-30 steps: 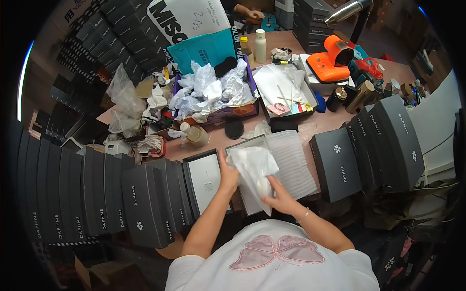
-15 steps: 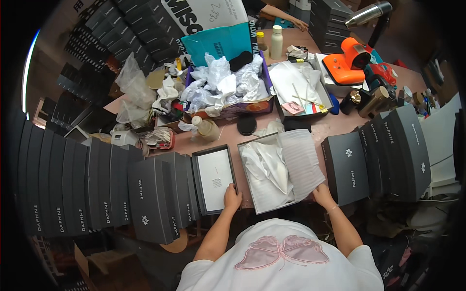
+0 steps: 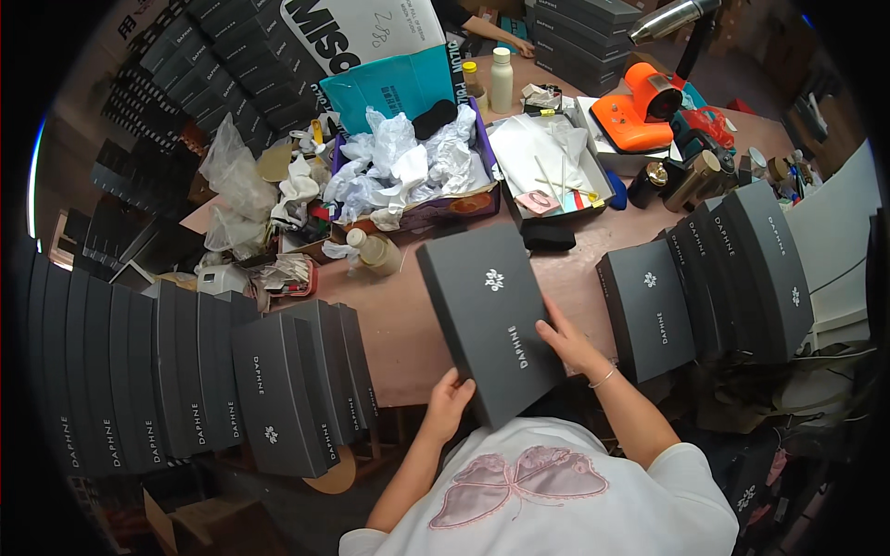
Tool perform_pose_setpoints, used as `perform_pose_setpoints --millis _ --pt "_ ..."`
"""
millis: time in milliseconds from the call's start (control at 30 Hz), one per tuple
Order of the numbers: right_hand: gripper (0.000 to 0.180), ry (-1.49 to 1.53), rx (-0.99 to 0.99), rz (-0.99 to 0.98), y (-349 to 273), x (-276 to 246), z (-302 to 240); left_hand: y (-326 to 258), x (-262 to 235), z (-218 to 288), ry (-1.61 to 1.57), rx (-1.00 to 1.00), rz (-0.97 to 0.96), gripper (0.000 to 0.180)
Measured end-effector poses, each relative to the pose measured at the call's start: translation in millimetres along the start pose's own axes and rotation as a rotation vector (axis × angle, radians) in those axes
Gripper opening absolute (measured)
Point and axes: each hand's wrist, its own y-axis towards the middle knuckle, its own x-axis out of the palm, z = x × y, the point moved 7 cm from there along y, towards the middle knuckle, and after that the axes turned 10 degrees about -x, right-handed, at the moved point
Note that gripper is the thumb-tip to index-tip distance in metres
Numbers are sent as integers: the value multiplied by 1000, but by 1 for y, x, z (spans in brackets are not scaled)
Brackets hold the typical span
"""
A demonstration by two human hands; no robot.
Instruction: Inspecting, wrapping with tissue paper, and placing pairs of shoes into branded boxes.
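A closed dark grey shoebox (image 3: 489, 320) is held tilted above the pink table, close to my body. My left hand (image 3: 451, 403) grips its lower left side near the corner, fingers bent around the edge. My right hand (image 3: 569, 345) holds its right side, the thumb side lying along the lid. What is inside the shoebox is hidden by the lid.
Rows of dark shoeboxes stand on the left (image 3: 278, 398) and right (image 3: 649, 301). Behind are a purple box of crumpled paper (image 3: 482, 206), a tray of papers (image 3: 565, 213), a cream bottle (image 3: 375, 252) and an orange device (image 3: 640, 116). A co-worker's arm (image 3: 491, 30) shows at the back.
The lid that lay upturned on the left now covers the shoebox, hiding its white paper. Both hands have moved onto the shoebox, which is now turned and tilted. The view has shifted slightly.
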Motion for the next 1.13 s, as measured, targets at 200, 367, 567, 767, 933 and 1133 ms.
perform_pose_setpoints --millis 200,367,567,767,933,1133 --pt "51 -450 109 20 16 -13 65 71 -24 -74 426 -32 388 65" --pt "59 -433 130 5 24 -7 95 72 -18 -74 -3 -569 120 59" --pt "74 21 216 32 -35 -94 -31 64 70 -35 -86 -254 -264 60" --pt "38 -563 -99 561 -82 -276 -138 10 140 99 615 424 -265 71" --pt "25 -305 -4 79 -20 -88 -94 -112 -90 210 1122 509 1068 45" --pt "69 111 -39 -775 -7 225 -70 -208 -340 103 879 -567 1229 55"
